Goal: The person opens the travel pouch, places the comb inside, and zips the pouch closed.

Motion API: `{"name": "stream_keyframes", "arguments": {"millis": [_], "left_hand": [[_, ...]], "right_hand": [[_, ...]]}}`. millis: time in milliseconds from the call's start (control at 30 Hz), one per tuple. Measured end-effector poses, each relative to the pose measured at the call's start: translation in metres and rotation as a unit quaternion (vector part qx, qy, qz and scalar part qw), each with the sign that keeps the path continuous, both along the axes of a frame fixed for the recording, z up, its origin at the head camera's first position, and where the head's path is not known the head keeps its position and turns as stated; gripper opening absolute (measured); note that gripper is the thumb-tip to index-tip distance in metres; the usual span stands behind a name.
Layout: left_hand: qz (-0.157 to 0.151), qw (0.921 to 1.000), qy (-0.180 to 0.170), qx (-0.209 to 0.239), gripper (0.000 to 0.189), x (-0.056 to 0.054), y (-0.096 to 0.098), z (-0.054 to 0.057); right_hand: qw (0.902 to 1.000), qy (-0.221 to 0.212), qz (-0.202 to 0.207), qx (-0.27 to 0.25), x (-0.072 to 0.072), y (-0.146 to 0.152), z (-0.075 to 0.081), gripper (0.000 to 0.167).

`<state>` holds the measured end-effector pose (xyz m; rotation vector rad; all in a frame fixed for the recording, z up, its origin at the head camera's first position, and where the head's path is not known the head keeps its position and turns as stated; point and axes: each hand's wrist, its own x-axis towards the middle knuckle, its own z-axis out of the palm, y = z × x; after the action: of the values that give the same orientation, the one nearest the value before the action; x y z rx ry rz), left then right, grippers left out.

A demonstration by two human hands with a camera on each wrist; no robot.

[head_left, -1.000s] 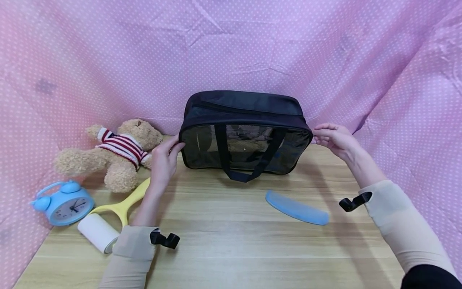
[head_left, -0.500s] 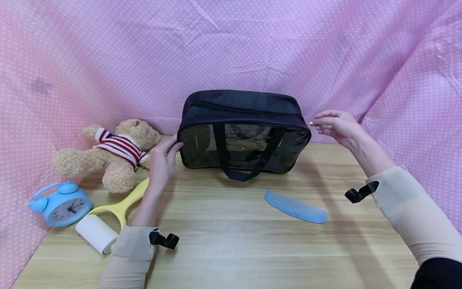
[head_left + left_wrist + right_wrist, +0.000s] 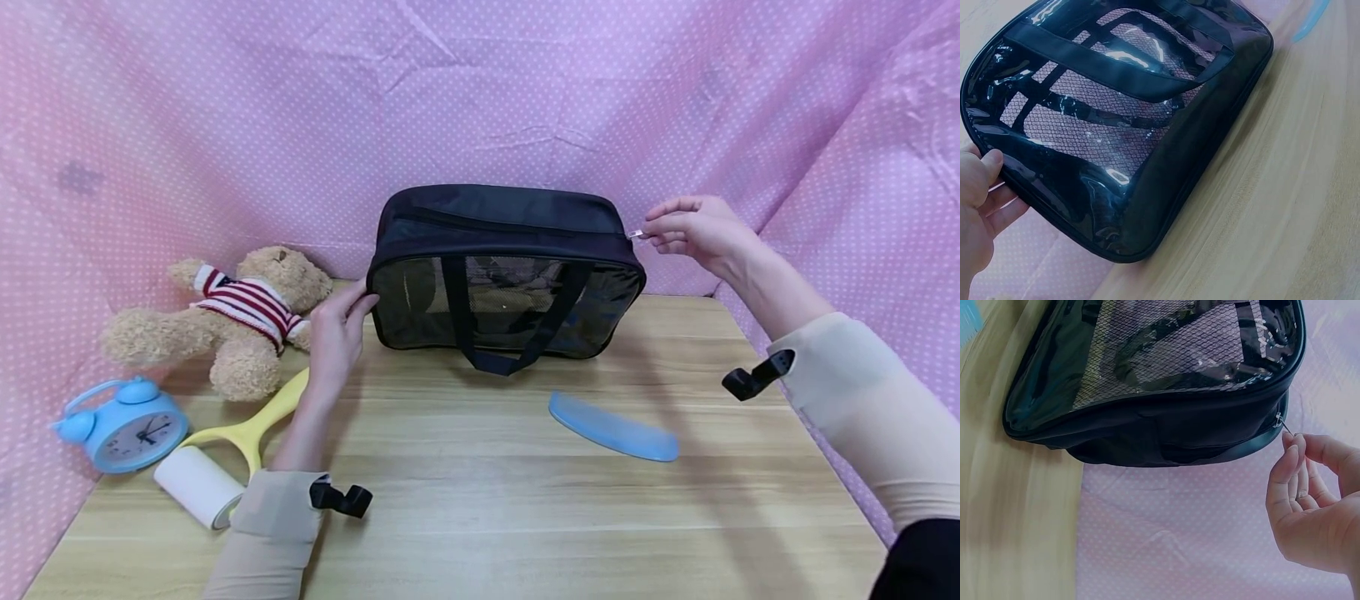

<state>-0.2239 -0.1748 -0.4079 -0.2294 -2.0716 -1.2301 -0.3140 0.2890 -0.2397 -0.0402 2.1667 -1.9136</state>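
A black bag [image 3: 517, 304] with a see-through front and a dark strap handle stands upright at the back of the table. My left hand [image 3: 335, 329] grips its left edge, thumb on the front side; the left wrist view shows the fingers [image 3: 1007, 215] behind that edge. At the upper right corner my right hand [image 3: 701, 233] pinches a small metal zipper pull [image 3: 636, 234] between thumb and forefinger. In the right wrist view the zipper pull [image 3: 1286, 425] is drawn out from the bag's side, and the other fingers are curled below.
On the left lie a teddy bear [image 3: 247, 304] in a striped sweater, a blue alarm clock [image 3: 135, 429] and a lint roller [image 3: 198, 487] with a yellow handle. A blue comb [image 3: 611, 427] lies in front of the bag. A pink dotted cloth [image 3: 495, 100] hangs behind.
My right hand has moved upward along the bag's right side with the zipper pull, toward the top corner. The left hand keeps its grip on the left edge.
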Motion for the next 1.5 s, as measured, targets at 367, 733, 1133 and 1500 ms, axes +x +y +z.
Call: {"name": "stream_keyframes", "arguments": {"millis": [367, 733, 1133, 1500], "left_hand": [[0.004, 1.0, 0.003, -0.002, 0.025, 0.0, 0.001, 0.001], [0.005, 1.0, -0.001, -0.004, 0.027, 0.0, 0.003, 0.001], [0.007, 1.0, -0.002, 0.0, 0.028, 0.0, 0.001, -0.001], [0.009, 0.9998, -0.014, -0.005, 0.029, 0.002, 0.002, 0.001]], "right_hand": [[0.9955, 0.013, 0.015, 0.093, -0.004, -0.023, 0.022, 0.017], [0.9916, 0.014, 0.032, 0.125, -0.009, -0.053, 0.04, 0.012], [0.9834, 0.033, 0.054, 0.17, -0.008, -0.086, 0.054, 0.017], [0.9835, 0.035, 0.062, 0.166, -0.007, -0.108, 0.061, 0.013]]}}
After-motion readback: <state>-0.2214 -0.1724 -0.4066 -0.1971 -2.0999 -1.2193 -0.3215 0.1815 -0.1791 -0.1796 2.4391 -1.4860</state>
